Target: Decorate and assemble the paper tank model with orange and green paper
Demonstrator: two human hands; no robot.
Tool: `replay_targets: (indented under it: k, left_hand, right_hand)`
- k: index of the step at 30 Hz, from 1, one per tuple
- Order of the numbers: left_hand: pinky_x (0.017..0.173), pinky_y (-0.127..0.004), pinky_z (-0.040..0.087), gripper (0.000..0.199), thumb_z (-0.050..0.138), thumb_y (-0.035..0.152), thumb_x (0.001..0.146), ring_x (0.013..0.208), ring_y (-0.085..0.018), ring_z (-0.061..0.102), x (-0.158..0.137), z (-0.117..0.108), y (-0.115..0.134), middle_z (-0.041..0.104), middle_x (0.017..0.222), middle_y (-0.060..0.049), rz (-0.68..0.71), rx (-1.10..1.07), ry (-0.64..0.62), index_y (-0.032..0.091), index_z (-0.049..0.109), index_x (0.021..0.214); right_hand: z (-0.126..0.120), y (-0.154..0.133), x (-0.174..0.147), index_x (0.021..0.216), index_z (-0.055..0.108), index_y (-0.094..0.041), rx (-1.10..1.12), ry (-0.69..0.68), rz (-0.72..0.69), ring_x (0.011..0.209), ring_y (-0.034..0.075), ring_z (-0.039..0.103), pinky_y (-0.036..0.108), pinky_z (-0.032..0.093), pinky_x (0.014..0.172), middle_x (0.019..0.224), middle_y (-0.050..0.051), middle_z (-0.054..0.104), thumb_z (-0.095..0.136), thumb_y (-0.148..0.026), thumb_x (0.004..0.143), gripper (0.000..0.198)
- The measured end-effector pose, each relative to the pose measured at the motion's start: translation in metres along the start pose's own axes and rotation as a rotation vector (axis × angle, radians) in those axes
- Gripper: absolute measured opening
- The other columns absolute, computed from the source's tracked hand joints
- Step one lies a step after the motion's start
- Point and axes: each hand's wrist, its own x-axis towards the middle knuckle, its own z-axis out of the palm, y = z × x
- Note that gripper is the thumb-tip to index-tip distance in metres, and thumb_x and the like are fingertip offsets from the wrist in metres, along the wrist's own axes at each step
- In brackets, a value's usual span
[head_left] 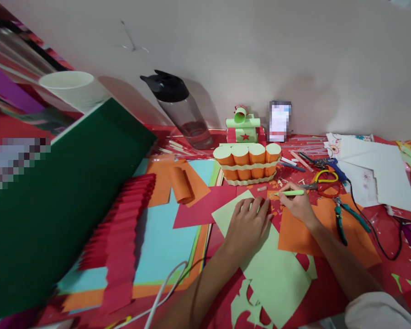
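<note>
My left hand (248, 224) lies flat, fingers stretched, on a light green paper sheet (277, 274) with a ragged cut-out near its lower end. My right hand (298, 203) is closed around a slim light green pen (292, 193). The pen's tip points left, over a small orange paper piece (273, 195) just beyond my left fingertips. Under my right forearm spreads a larger orange sheet (294, 230). Right behind my hands stands a paper model of orange rolls (245, 172) with pale green tops and wavy bands. A green and red paper tank (245, 135) sits behind it.
Scissors (324, 183), pliers (340, 219) and a corded glue gun (335, 167) lie at right. A phone (279, 121) leans on the wall near a water bottle (181, 109). At left are coloured sheets (167, 251), pleated red paper (123, 246) and a dark green board (71, 196).
</note>
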Motion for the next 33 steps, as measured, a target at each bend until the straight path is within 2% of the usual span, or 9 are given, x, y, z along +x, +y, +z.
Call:
replay_targets:
  k: [7,13,19,24,28,31,33]
  left_hand:
    - [0.095,-0.049,0.047,0.039,0.052,0.031,0.105,0.110,-0.033,0.061,0.000,0.000,0.001,0.071,0.122,-0.016,-0.004,-0.009,0.001,0.013,0.067,0.136]
    - [0.096,-0.048,0.047,0.038,0.052,0.032,0.105,0.109,-0.033,0.061,0.000,0.001,0.001,0.071,0.124,-0.015,-0.006,-0.010,0.003,0.015,0.067,0.135]
    - [0.096,-0.048,0.047,0.038,0.052,0.032,0.105,0.110,-0.032,0.062,0.000,-0.001,0.001,0.071,0.124,-0.015,-0.012,-0.006,-0.006,0.016,0.067,0.135]
    - [0.096,-0.048,0.047,0.038,0.049,0.033,0.106,0.110,-0.032,0.062,0.000,0.000,0.001,0.071,0.123,-0.015,-0.001,-0.018,-0.011,0.015,0.067,0.135]
    - [0.096,-0.047,0.048,0.035,0.047,0.030,0.106,0.111,-0.032,0.063,0.003,-0.002,-0.015,0.072,0.122,-0.015,-0.038,-0.101,0.063,0.018,0.068,0.131]
    - [0.090,-0.045,0.051,0.031,0.045,0.024,0.104,0.105,-0.031,0.064,0.006,-0.009,-0.039,0.074,0.115,-0.014,-0.151,-0.158,0.186,0.019,0.071,0.121]
    - [0.093,-0.045,0.052,0.032,0.043,0.017,0.101,0.106,-0.030,0.065,0.007,-0.016,-0.054,0.075,0.116,-0.013,-0.215,-0.193,0.240,0.019,0.070,0.118]
  right_hand:
    - [0.000,0.000,0.002,0.088,0.067,-0.023,-0.012,-0.024,0.021,0.065,0.019,0.069,0.029,0.052,0.063,0.077,0.002,0.074,0.067,-0.039,0.092,0.016]
    - [-0.001,-0.001,0.002,0.080,0.064,-0.022,-0.043,-0.024,-0.004,0.059,0.015,0.059,0.026,0.044,0.059,0.065,-0.003,0.065,0.067,-0.029,0.085,0.009]
    - [-0.001,-0.001,0.001,0.075,0.060,-0.022,-0.051,-0.022,-0.007,0.057,0.014,0.055,0.026,0.042,0.058,0.061,-0.005,0.060,0.067,-0.026,0.079,0.010]
    - [0.000,0.001,0.000,0.080,0.061,-0.022,0.071,0.010,0.036,0.056,0.014,0.057,0.025,0.044,0.055,0.065,-0.003,0.062,0.068,-0.034,0.085,0.015]
    - [-0.001,0.003,0.002,0.089,0.062,-0.023,0.200,0.024,0.068,0.053,0.015,0.059,0.026,0.048,0.053,0.068,-0.003,0.063,0.064,-0.042,0.090,0.019]
    - [-0.002,0.003,0.004,0.093,0.062,-0.024,0.198,-0.011,0.060,0.057,0.016,0.063,0.027,0.051,0.055,0.071,-0.001,0.065,0.064,-0.044,0.092,0.020]
    - [-0.002,0.003,0.004,0.095,0.063,-0.024,0.183,-0.027,0.054,0.058,0.016,0.065,0.028,0.052,0.056,0.073,-0.001,0.065,0.064,-0.045,0.093,0.021]
